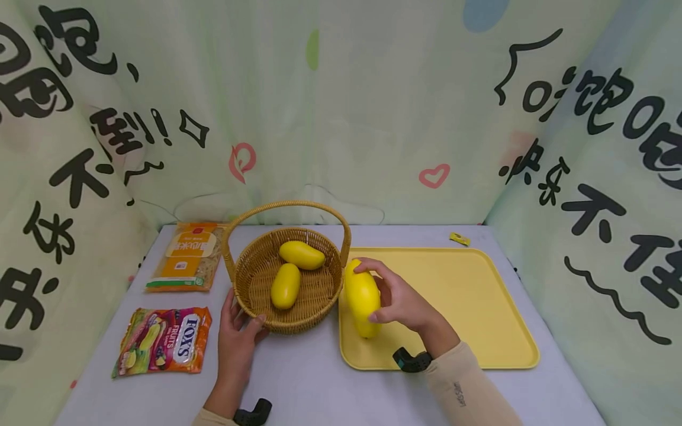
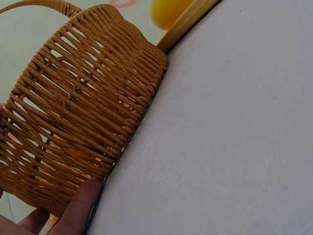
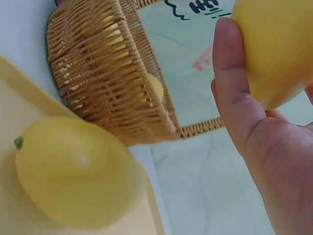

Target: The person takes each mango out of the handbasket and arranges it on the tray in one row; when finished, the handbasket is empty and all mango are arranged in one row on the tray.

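A wicker basket (image 1: 290,322) with a tall handle stands on the table, two yellow mangoes (image 1: 301,255) lying inside it. My left hand (image 1: 237,340) rests against the basket's near left side, thumb and fingers spread along the outer wall. In the left wrist view the thumb (image 2: 80,205) touches the weave low down. Over the left end of the yellow tray (image 1: 442,307), my right hand (image 1: 399,296) holds another mango (image 3: 279,44) between thumb and fingers. One more mango (image 3: 78,171), with a green stem nub, lies on the tray below; in the head view it is largely hidden.
Left of the basket lies an orange bag of grain (image 1: 186,257), with a purple and orange candy bag (image 1: 165,342) nearer me. A small yellow packet (image 1: 459,239) lies behind the tray. Printed curtains (image 1: 341,118) close off the back and sides.
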A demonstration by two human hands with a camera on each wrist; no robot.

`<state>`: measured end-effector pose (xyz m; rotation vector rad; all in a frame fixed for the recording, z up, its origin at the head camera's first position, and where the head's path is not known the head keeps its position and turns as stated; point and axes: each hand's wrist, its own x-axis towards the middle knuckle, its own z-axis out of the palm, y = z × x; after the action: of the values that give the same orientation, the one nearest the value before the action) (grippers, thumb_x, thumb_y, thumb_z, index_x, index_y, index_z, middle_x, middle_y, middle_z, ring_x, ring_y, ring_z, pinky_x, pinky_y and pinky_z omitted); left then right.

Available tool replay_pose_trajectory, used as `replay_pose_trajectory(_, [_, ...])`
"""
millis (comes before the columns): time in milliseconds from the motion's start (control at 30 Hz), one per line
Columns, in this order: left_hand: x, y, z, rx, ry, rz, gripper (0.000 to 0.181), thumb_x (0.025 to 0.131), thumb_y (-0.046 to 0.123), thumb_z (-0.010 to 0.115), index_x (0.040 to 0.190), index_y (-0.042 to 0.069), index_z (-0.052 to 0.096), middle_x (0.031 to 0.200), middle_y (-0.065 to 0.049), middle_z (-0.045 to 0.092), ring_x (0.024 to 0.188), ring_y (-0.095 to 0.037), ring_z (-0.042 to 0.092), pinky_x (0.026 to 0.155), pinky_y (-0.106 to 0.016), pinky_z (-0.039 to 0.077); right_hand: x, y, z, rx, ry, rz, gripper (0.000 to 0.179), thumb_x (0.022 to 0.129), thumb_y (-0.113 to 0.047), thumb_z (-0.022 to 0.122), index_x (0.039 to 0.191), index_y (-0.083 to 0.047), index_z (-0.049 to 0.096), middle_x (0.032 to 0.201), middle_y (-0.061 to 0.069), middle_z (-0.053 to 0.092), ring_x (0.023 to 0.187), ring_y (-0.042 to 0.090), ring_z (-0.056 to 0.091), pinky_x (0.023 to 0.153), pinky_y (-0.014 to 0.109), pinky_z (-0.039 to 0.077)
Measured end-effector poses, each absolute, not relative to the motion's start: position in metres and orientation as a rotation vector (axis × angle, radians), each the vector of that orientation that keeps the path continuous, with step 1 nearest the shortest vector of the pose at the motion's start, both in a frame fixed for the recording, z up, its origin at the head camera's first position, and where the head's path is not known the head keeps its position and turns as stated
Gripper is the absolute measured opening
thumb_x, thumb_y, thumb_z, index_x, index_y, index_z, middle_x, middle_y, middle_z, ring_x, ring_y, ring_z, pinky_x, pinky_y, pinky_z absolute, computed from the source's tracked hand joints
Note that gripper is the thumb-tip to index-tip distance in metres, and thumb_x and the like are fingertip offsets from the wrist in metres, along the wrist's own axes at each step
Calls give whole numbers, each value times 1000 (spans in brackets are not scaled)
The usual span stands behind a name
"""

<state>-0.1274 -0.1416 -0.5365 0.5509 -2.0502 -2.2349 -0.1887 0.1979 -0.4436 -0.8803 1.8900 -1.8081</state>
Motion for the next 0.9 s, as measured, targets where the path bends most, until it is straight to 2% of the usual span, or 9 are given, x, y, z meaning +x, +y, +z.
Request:
replay_pose_trajectory(133, [-128,-141,-537,550,-2043,-2246,95,101,13,69,168,48,12,175,-7,25,147,-31,46,95,-32,64,-185,209,-446,-867,1879,-1834,75,77,0,70,145,-7,41,168,20,16,115,23,61,91,27,62])
replay_pose_trajectory(267, [-128,-140,-536,542,-2037,-2250,95,101,12,68,168,47,12,175,-7,25,147,-32,46,94,-32,65,-181,220,-450,-864,1869,-1852,75,79,-3,73,146,-12,43,169,14,18,124,21,58,96,28,62])
replay_pose_trajectory(467, [-128,-140,-536,540,-2037,-2247,95,101,12,69,168,47,12,175,-7,25,147,-32,46,94,-33,65,-175,231,-458,-871,1892,-1876,76,79,-3,74,148,-10,43,169,6,23,130,18,55,98,27,61])
replay_pose_trajectory(733, [-127,-141,-536,568,-2039,-2244,96,101,13,69,168,49,11,176,-6,23,148,-32,46,95,-33,65,-168,246,-469,-842,1926,-1886,76,81,-4,73,150,-5,40,172,11,20,138,14,52,105,25,58])
replay_pose_trajectory(900, [-127,-141,-537,569,-2033,-2249,95,101,13,69,167,49,12,175,-6,25,148,-32,47,95,-34,64,-163,258,-474,-821,1943,-1890,77,81,-2,72,150,-5,39,172,9,21,138,14,51,103,24,58])
